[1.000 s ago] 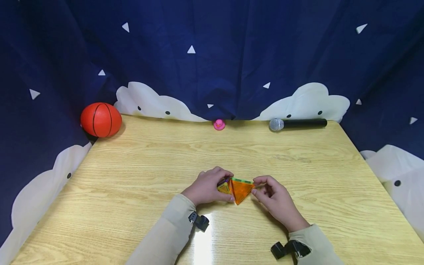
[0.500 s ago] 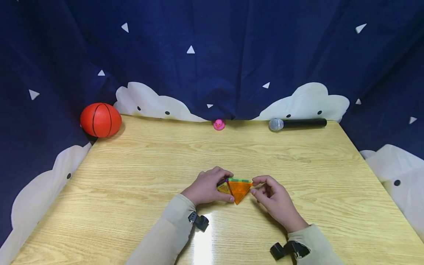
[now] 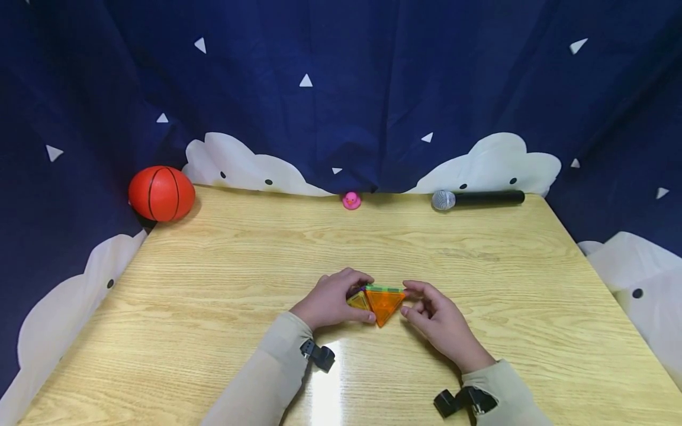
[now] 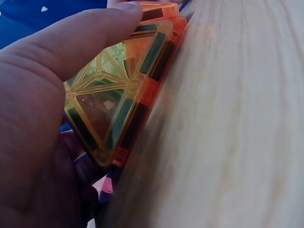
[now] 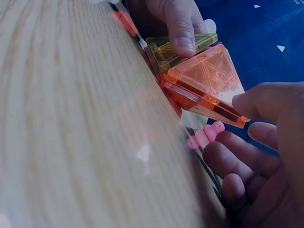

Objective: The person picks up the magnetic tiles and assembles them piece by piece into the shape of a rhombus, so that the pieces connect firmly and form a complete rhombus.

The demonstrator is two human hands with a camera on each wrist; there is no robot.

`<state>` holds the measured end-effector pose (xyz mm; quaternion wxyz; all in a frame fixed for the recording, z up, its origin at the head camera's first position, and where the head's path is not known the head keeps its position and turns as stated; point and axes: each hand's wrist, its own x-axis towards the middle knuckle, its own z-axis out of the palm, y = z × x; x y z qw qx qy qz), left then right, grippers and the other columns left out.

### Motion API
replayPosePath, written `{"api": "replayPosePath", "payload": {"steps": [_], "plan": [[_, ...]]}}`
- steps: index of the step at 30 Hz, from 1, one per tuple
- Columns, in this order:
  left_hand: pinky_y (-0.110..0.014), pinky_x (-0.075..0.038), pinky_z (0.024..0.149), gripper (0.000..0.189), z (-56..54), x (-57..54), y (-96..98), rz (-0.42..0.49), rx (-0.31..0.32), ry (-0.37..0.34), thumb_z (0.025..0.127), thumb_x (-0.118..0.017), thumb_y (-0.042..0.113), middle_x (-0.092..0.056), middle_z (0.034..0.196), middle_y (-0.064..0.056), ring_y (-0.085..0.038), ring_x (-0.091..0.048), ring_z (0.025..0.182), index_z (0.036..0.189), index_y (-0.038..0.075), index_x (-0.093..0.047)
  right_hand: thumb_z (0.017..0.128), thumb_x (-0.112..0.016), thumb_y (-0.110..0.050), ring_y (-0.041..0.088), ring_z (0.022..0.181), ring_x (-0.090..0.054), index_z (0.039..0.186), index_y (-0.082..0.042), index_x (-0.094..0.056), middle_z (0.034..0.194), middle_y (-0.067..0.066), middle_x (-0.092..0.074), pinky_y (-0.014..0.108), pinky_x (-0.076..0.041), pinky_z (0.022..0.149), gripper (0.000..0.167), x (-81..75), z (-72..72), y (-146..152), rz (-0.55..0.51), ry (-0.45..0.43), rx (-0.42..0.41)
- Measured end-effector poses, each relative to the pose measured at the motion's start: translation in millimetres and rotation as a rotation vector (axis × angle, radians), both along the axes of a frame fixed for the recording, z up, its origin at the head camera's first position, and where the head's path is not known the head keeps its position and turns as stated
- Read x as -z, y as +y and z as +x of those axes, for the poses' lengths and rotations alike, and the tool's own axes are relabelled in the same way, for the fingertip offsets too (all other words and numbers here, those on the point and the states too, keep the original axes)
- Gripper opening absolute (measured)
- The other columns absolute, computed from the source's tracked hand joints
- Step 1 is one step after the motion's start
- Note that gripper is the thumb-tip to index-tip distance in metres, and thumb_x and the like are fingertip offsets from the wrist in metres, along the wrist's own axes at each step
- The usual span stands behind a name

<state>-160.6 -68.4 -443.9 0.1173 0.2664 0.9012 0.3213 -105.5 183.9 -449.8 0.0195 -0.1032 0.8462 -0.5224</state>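
Observation:
In the head view a small build of translucent magnetic tiles sits low in the middle of the wooden table. A yellow triangle tile (image 3: 359, 301) adjoins a larger orange triangle tile (image 3: 385, 306) with a green-edged tile (image 3: 386, 289) along its far side. My left hand (image 3: 334, 300) grips the build from the left, its thumb on the near side, pressing at the yellow tile in the wrist views. My right hand (image 3: 446, 326) is at the orange tile's right corner, index fingertip at the corner, thumb slightly apart from the edge. The build's underside is hidden.
Along the table's (image 3: 256, 248) far edge are a red ball (image 3: 162, 193) with black lines at left, a pink rubber duck (image 3: 351, 201) in the middle and a microphone (image 3: 478, 199) at right. A dark blue curtain (image 3: 362, 77) hangs behind.
The orange tile has turned slightly and shifted a little left. My right hand has moved slightly left too, its thumb and index fingertip now farther apart. My left hand keeps its grip.

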Motion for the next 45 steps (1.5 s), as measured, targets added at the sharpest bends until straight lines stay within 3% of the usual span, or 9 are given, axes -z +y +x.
{"api": "replayPosePath", "payload": {"steps": [13, 16, 21, 23, 29, 34, 40, 45], "plan": [[-0.042, -0.039, 0.102, 0.065, -0.5, 3.5, 1.2, 0.067, -0.032, 0.004, 0.080, -0.079, 0.055, -0.063, 0.127, 0.010, -0.010, -0.058, 0.115, 0.135, 0.026, -0.060, 0.093, -0.072, -0.012, 0.014, 0.075, -0.057, 0.137, -0.008, -0.056, 0.112, 0.008, -0.066, 0.023, -0.047, 0.063, 0.047, -0.7, 1.3, 1, -0.005, -0.027, -0.010], [-0.036, -0.044, 0.102, 0.062, 0.2, 3.8, 3.4, 0.163, -0.029, -0.035, 0.081, -0.081, 0.048, -0.064, 0.126, 0.009, -0.009, -0.060, 0.113, 0.133, 0.022, -0.061, 0.092, -0.073, -0.012, 0.014, 0.072, -0.056, 0.135, -0.008, -0.057, 0.102, 0.006, -0.066, 0.024, -0.046, 0.062, 0.045, -0.3, 1.0, 1, 0.023, -0.019, 0.001], [-0.028, -0.048, 0.099, 0.054, 1.5, 3.8, 9.0, 0.421, -0.001, -0.193, 0.084, -0.083, 0.029, -0.064, 0.126, 0.005, -0.012, -0.062, 0.119, 0.131, 0.012, -0.062, 0.090, -0.075, -0.012, 0.014, 0.069, -0.053, 0.129, -0.009, -0.061, 0.083, 0.002, -0.062, 0.025, -0.045, 0.060, 0.041, -1.0, 0.2, 1, 0.090, -0.020, 0.034], [-0.027, -0.049, 0.099, 0.053, 1.5, 3.8, 10.0, 0.462, 0.006, -0.222, 0.084, -0.083, 0.025, -0.064, 0.126, 0.004, -0.013, -0.062, 0.119, 0.131, 0.011, -0.062, 0.090, -0.076, -0.013, 0.015, 0.071, -0.054, 0.128, -0.008, -0.061, 0.085, 0.001, -0.062, 0.025, -0.046, 0.061, 0.041, -1.7, -0.2, 1, 0.114, -0.012, 0.046], [-0.033, -0.046, 0.101, 0.058, 0.3, 3.3, 7.3, 0.353, -0.018, -0.166, 0.083, -0.084, 0.030, -0.065, 0.126, 0.006, -0.010, -0.061, 0.112, 0.134, 0.015, -0.060, 0.088, -0.077, -0.012, 0.014, 0.077, -0.056, 0.122, -0.005, -0.065, 0.094, 0.002, -0.059, 0.025, -0.048, 0.065, 0.037, -2.5, -1.4, 1, 0.213, 0.037, 0.087], [-0.036, -0.044, 0.104, 0.061, 0.2, 3.2, 5.3, 0.304, -0.023, -0.157, 0.082, -0.084, 0.033, -0.064, 0.128, 0.007, -0.010, -0.059, 0.114, 0.135, 0.017, -0.059, 0.087, -0.077, -0.012, 0.014, 0.076, -0.055, 0.117, -0.006, -0.067, 0.092, 0.002, -0.058, 0.025, -0.047, 0.066, 0.033, -2.4, -1.4, 0, 0.260, 0.045, 0.099], [-0.035, -0.042, 0.106, 0.063, -0.6, 4.3, 5.6, 0.234, 0.019, -0.116, 0.081, -0.085, 0.032, -0.062, 0.130, 0.009, -0.009, -0.056, 0.118, 0.137, 0.021, -0.059, 0.085, -0.078, -0.012, 0.014, 0.076, -0.053, 0.118, -0.008, -0.067, 0.092, 0.001, -0.057, 0.025, -0.045, 0.065, 0.035, -3.8, -1.7, 0, 0.269, 0.038, 0.077], [-0.034, -0.044, 0.103, 0.054, -1.1, 5.2, 7.2, 0.232, 0.061, -0.070, 0.089, -0.077, 0.037, -0.062, 0.130, 0.008, -0.009, -0.056, 0.117, 0.138, 0.023, -0.059, 0.086, -0.078, -0.013, 0.013, 0.077, -0.052, 0.119, -0.009, -0.067, 0.094, 0.000, -0.057, 0.025, -0.045, 0.065, 0.035, -4.0, -0.8, 2, 0.244, 0.042, 0.051]]}}
